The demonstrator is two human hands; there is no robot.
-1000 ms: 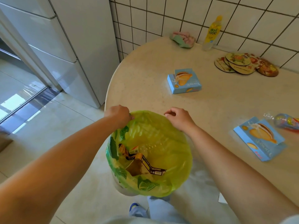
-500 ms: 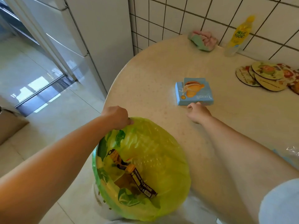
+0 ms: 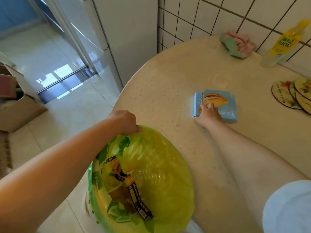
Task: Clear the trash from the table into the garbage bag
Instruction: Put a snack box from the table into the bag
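"INCENSE" — dark box point(image 3: 142, 209) in bag; "100C" — yellow bottle point(image 3: 284, 45).

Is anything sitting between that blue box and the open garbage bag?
Nothing visible. The right hand is already on the blue box, and only bare table lies between it and the garbage bag, whose rim the left hand holds open.

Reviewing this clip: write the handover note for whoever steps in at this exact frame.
Left hand: gripping the rim of the green garbage bag, which hangs open at the table edge.
Right hand: fingers on the blue snack box, not lifted.
Done: incense box and a clear bottle are in the bag.
Left: bag the blue box, then judge the yellow bottle.
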